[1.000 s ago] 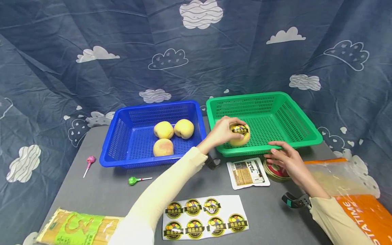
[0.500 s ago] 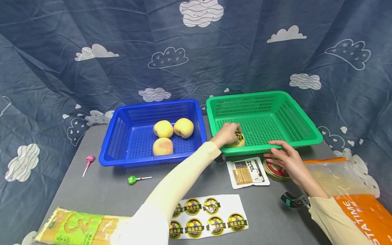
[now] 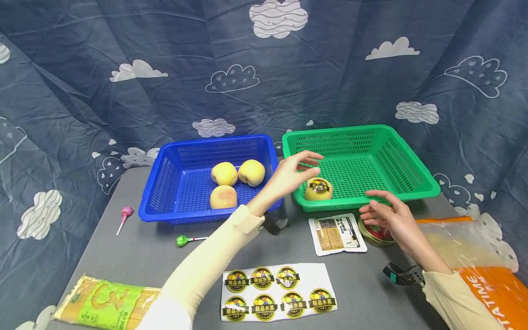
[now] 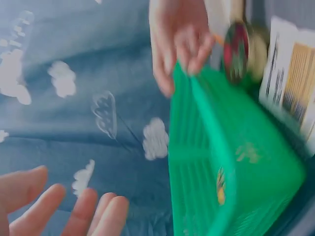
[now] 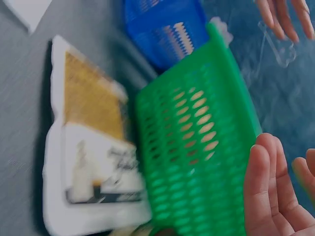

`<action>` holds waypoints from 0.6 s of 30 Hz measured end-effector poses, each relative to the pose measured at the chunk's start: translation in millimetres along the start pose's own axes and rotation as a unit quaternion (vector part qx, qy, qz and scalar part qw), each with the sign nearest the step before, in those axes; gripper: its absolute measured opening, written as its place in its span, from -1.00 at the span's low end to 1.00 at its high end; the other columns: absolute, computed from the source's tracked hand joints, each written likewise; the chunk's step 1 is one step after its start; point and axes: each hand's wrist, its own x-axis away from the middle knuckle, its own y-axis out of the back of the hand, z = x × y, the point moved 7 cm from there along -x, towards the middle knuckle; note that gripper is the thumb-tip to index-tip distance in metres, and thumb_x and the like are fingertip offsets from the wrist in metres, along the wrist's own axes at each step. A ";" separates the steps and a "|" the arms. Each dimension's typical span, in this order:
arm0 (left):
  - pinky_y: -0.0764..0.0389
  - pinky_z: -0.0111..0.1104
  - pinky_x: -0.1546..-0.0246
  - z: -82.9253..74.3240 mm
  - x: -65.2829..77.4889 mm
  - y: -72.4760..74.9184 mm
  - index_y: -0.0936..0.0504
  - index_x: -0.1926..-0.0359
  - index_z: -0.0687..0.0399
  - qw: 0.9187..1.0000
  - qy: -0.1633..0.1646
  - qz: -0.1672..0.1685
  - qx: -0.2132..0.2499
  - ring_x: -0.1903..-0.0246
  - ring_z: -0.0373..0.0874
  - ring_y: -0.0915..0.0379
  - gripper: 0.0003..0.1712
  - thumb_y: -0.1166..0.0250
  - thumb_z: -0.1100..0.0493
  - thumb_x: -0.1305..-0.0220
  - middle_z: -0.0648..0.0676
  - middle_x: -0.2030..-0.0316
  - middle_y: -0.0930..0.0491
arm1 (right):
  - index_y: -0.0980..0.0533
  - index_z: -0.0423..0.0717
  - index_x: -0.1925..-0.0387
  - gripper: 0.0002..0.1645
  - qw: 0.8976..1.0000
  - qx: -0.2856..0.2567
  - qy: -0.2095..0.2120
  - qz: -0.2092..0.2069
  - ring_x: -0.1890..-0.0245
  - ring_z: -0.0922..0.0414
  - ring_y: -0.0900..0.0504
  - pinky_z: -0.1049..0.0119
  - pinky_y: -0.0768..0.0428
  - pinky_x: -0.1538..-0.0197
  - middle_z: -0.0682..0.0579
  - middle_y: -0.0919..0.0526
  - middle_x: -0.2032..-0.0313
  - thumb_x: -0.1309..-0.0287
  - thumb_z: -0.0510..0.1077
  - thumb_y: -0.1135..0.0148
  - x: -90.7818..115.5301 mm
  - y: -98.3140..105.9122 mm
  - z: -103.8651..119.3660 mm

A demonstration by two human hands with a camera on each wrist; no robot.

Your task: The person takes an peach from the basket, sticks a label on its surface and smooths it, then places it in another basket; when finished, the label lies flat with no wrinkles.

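Observation:
A yellow peach with a black-banded round sticker lies in the front left corner of the green basket. My left hand is raised just behind and left of that peach, fingers spread and holding nothing. At the front rim of the green basket is my right hand, its fingers loosely extended by the edge; whether they touch it I cannot tell. Three more peaches, one of them a blushed peach, lie in the blue basket to the left.
A sheet of round stickers lies at the front. A white food pouch and a round tin sit before the green basket. Noodles, a pink lollipop, a green lollipop and an orange bag lie around.
My left hand lowered the stickered peach into the green basket, let go of it and drew back up and left. The right hand stayed by the rim.

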 end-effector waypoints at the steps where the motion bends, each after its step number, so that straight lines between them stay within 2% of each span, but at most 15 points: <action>1: -0.49 -0.43 0.20 -3.2 10.1 3.9 -0.46 -0.07 0.07 0.999 -0.009 -0.007 0.035 0.20 -0.18 -0.50 -0.64 -0.15 0.17 -0.24 0.06 0.07 -0.52 | -0.21 -0.14 -0.21 -0.48 1.000 0.006 -0.001 0.001 0.28 -0.14 -0.58 0.09 -0.57 0.26 -0.34 -0.55 0.22 -0.27 -0.08 0.00 1.0 -4.8 8.1; 4: -0.53 -0.32 0.17 -3.5 43.7 11.7 -0.40 -0.11 0.21 0.990 -0.013 -0.022 0.139 0.18 -0.08 -0.50 -0.61 -0.11 0.23 -0.27 0.19 0.08 -0.51 | -0.24 -0.16 -0.18 -0.54 1.000 0.026 0.002 0.009 0.32 -0.10 -0.59 0.11 -0.58 0.30 -0.26 -0.57 0.28 -0.28 -0.13 0.02 2.5 -27.0 44.0; 6: -0.53 -0.24 0.16 3.7 66.6 15.4 -0.36 -0.14 0.27 0.978 0.003 -0.036 0.204 0.17 -0.02 -0.50 -0.59 -0.09 0.28 -0.27 0.29 0.10 -0.49 | -0.26 -0.16 -0.15 -0.58 0.999 0.037 0.009 0.017 0.33 -0.05 -0.59 0.14 -0.58 0.30 -0.17 -0.58 0.30 -0.28 -0.16 0.03 -0.6 -44.2 67.3; 8: -0.52 -0.19 0.15 15.4 88.8 19.6 -0.33 -0.16 0.26 0.969 0.026 -0.057 0.238 0.18 -0.01 -0.50 -0.57 -0.08 0.30 -0.27 0.33 0.14 -0.48 | -0.29 -0.16 -0.13 -0.61 0.999 0.030 0.023 0.030 0.33 -0.03 -0.59 0.19 -0.59 0.28 -0.11 -0.57 0.30 -0.28 -0.18 0.03 -8.2 -59.4 83.3; 12: -0.52 -0.14 0.15 44.1 128.0 31.2 -0.25 -0.22 0.16 0.955 0.067 -0.113 0.265 0.21 -0.03 -0.52 -0.51 -0.07 0.30 -0.28 0.36 0.18 -0.48 | -0.31 -0.17 -0.11 -0.63 0.996 0.007 0.051 0.070 0.27 -0.09 -0.57 0.16 -0.57 0.20 -0.15 -0.56 0.24 -0.27 -0.22 0.03 -31.2 -89.8 103.7; 15: -0.53 -0.13 0.18 68.1 149.8 43.0 -0.15 -0.28 0.09 0.950 0.066 -0.156 0.263 0.22 0.00 -0.53 -0.42 -0.09 0.24 -0.28 0.39 0.19 -0.49 | -0.32 -0.17 -0.10 -0.62 0.993 0.004 0.063 0.097 0.21 -0.11 -0.55 0.09 -0.55 0.17 -0.19 -0.53 0.16 -0.26 -0.20 0.00 -51.3 -116.6 112.2; 16: -0.53 -0.15 0.19 87.3 155.1 45.5 -0.13 -0.29 0.07 0.947 0.057 -0.166 0.269 0.22 0.00 -0.53 -0.41 -0.10 0.22 -0.27 0.38 0.19 -0.51 | -0.32 -0.18 -0.10 -0.61 0.993 0.004 0.065 0.103 0.20 -0.12 -0.54 0.08 -0.54 0.16 -0.20 -0.52 0.14 -0.25 -0.19 -0.02 -58.1 -126.9 114.1; 18: -0.55 -0.17 0.22 116.2 166.2 52.6 -0.08 -0.32 -0.02 0.945 0.062 -0.189 0.258 0.22 0.06 -0.53 -0.35 -0.12 0.14 -0.27 0.37 0.20 -0.52 | -0.31 -0.20 -0.10 -0.59 0.990 0.001 0.063 0.123 0.15 -0.14 -0.52 0.07 -0.53 0.13 -0.21 -0.49 0.07 -0.24 -0.18 -0.04 -72.4 -152.1 116.3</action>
